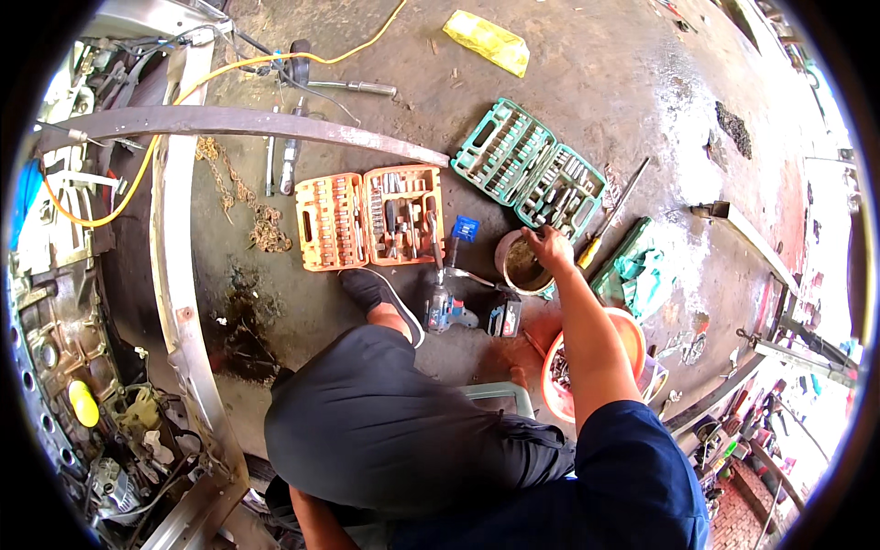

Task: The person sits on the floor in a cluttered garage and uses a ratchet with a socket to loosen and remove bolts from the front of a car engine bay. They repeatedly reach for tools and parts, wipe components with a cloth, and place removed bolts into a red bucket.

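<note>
My right arm reaches forward, and my right hand (548, 249) is over the rim of a round pot (524, 273) with a brownish inside. Its fingers look closed together; what they hold, if anything, is too small to make out. Just beyond them lies an opened green socket set case (561, 192) with rows of sockets and bits. Left of the pot are a cordless impact wrench (445, 307) with its battery and a small blue square packet (466, 228). An opened orange socket set case (371, 220) lies farther left. Only my left forearm shows at the lower edge; its hand is hidden.
An orange bowl (631, 335) of metal parts sits under my right forearm. A screwdriver (591, 249) and a green box with a teal cloth (643, 273) lie to the right. A curved metal bar (275, 126), a chain (266, 229) and a yellow cable (302, 57) occupy the left.
</note>
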Action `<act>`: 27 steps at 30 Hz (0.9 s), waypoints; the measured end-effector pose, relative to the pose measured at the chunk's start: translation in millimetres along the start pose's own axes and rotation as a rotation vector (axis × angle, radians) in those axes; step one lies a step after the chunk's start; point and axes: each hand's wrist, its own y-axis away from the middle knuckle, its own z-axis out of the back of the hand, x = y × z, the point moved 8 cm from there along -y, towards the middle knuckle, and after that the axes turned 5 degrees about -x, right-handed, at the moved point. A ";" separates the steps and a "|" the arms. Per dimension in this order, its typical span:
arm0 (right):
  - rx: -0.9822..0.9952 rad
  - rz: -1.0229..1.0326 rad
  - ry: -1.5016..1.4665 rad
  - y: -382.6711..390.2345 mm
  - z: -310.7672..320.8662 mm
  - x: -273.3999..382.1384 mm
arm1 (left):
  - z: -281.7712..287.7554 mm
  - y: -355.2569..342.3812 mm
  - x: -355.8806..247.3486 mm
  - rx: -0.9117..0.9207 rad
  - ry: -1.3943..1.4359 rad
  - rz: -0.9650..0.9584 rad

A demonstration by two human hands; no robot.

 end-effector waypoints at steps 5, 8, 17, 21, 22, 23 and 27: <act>0.017 0.075 0.072 18.9 -3.0 14.5 | -2.5 -2.2 -3.3 0.013 0.002 -0.023; -0.052 0.119 -0.073 26.4 -5.9 -0.1 | -2.2 -0.9 -5.1 0.017 0.001 -0.036; -0.160 -0.245 -0.183 97.8 -33.2 -84.0 | -0.6 8.7 -1.6 0.016 0.003 -0.051; 0.056 -0.365 -0.356 112.9 -42.2 -92.0 | -2.4 8.7 -0.3 0.019 0.011 -0.072; 0.070 -0.388 -0.344 112.8 -39.4 -89.8 | -1.8 7.7 -0.8 0.020 0.014 -0.081; 0.084 -0.409 -0.332 113.5 -36.4 -87.6 | -2.4 7.2 -0.4 0.023 0.019 -0.089; 0.078 -0.390 -0.298 112.3 -25.1 -79.6 | -5.3 9.5 -2.9 0.039 0.036 -0.122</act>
